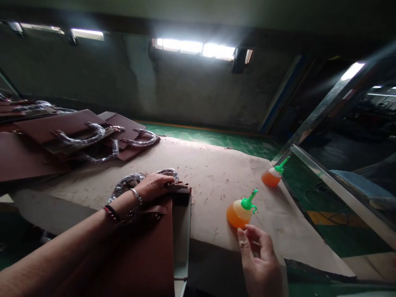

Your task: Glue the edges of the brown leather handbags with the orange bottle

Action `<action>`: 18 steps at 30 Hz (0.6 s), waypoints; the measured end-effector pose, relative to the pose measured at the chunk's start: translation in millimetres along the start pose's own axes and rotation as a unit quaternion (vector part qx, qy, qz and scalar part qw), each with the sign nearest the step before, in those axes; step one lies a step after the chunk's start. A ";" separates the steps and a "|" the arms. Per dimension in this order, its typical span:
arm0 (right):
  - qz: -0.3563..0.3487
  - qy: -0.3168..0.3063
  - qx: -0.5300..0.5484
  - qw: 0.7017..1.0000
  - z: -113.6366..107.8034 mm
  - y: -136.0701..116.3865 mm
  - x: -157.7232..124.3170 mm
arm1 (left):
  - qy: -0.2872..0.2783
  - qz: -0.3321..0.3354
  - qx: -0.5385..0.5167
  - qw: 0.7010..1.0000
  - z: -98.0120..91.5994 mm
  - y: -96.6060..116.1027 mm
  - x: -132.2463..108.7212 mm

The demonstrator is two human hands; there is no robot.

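A brown leather handbag point(145, 251) stands close in front of me, its side showing a pale lining edge. My left hand point(154, 185) reaches across it, fingers closed on the bag's top edge near its plastic-wrapped handles point(123, 183). Just right of the bag, my right hand point(258, 255) is raised with thumb and forefinger brought together; whatever lies between the tips is too small to make out. Right behind those fingertips sits a squeeze bottle point(238, 214) of orange liquid with a green nozzle. Whether the fingers touch it, I cannot tell.
A second orange squeeze bottle point(271, 177) stands near the table's right edge. Several brown handbags point(74, 128) with wrapped handles are piled at the left. Worn pale sheeting covers the table point(210, 165). A metal frame rail point(340, 189) runs along the right side.
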State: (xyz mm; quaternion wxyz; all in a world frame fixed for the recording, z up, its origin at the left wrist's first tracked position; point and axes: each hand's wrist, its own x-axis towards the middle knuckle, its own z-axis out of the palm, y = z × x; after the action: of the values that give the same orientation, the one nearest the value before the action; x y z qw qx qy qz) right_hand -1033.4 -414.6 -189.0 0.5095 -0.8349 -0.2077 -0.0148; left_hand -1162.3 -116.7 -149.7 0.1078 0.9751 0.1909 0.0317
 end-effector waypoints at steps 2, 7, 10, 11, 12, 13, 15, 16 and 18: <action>0.034 0.035 -0.023 0.999 -11.9 18.2 9.3 | 0.002 0.028 0.007 1.000 -0.4 -1.1 1.1; 0.005 -0.039 -0.046 0.998 -7.2 35.4 41.7 | -0.039 0.140 0.049 0.988 -8.6 16.6 15.7; 0.018 -0.081 -0.050 0.995 3.4 35.4 50.1 | -0.035 0.238 0.099 0.966 -4.9 36.5 26.9; 0.019 -0.086 -0.046 0.995 7.1 35.6 51.2 | -0.023 0.263 0.110 0.958 -1.4 41.2 29.9; 0.017 -0.087 -0.041 0.995 10.7 36.2 51.8 | -0.005 0.280 0.113 0.953 2.7 44.1 32.3; 0.015 -0.085 -0.036 0.996 13.9 37.2 52.0 | 0.016 0.287 0.105 0.952 7.1 45.3 33.8; 0.006 -0.086 -0.028 0.996 18.3 39.5 51.5 | 0.059 0.283 0.074 0.954 15.8 43.6 34.0; 0.002 -0.089 -0.012 0.996 18.8 40.1 50.7 | 0.073 0.275 0.056 0.957 19.5 41.8 33.1; 0.010 -0.090 0.056 0.994 15.8 38.8 48.8 | 0.074 0.252 0.019 0.965 24.1 38.2 31.0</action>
State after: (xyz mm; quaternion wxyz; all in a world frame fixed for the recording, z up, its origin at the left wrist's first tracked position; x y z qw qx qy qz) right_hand -977.7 -400.1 -217.8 0.5350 -0.8050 -0.2449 0.0769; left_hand -1117.1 -144.2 -164.1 0.0639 0.9885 -0.0525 0.1263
